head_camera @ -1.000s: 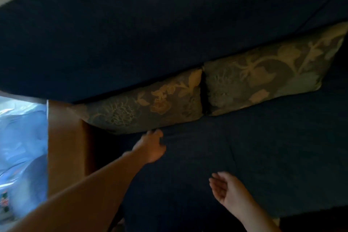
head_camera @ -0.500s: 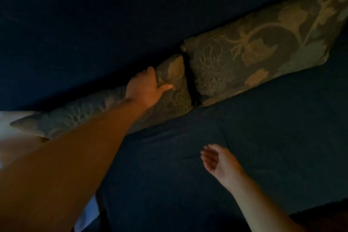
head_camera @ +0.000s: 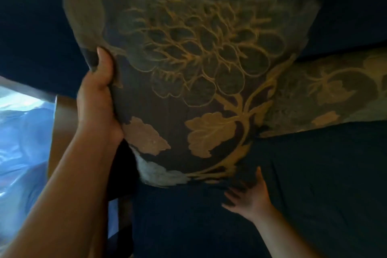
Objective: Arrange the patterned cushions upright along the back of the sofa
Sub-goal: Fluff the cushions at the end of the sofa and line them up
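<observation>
A dark cushion with a golden flower-and-leaf pattern (head_camera: 194,81) is held up, face towards me, in front of the dark blue sofa back (head_camera: 345,6). My left hand (head_camera: 98,94) grips its left edge, thumb on the front. Beneath the cushion's lower right corner, my right hand (head_camera: 249,195) has its fingers spread and touches the underside. A second patterned cushion (head_camera: 326,90) lies low against the sofa back at the right, partly hidden behind the first.
The dark blue sofa seat (head_camera: 314,184) fills the lower right. A brown wooden sofa arm (head_camera: 62,123) stands at the left. Beyond it lies crumpled light-blue plastic sheeting (head_camera: 21,142).
My left hand has lifted the left cushion from lying against the sofa back and turned it upright. My right hand has risen from over the seat to the cushion's lower corner.
</observation>
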